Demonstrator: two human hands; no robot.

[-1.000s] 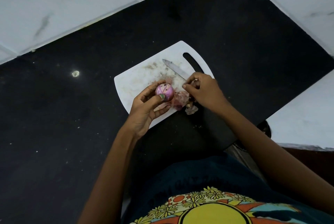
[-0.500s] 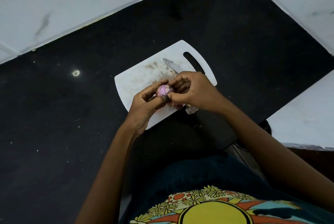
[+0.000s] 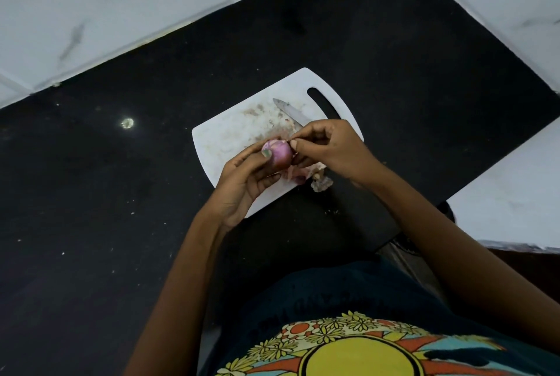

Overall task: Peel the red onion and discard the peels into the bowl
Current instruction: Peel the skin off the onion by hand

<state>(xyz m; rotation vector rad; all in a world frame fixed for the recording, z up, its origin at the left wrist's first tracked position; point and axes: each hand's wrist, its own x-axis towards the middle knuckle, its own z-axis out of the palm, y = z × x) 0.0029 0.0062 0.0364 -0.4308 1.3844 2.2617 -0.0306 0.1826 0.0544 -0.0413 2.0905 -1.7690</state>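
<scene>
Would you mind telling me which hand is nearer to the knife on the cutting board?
Right. The right hand sits over the knife, hiding its handle end, while the left hand holds the red onion nearer the person.

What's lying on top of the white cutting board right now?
A knife, handle hidden behind the right hand, and loose peels near the cutting board edge; the hands cover the rest.

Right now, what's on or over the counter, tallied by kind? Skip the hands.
Onion: 1
Knife: 1
Board: 1
Peel pile: 1; single peels cannot be told apart
Bowl: 0 in view
Total: 4
</scene>
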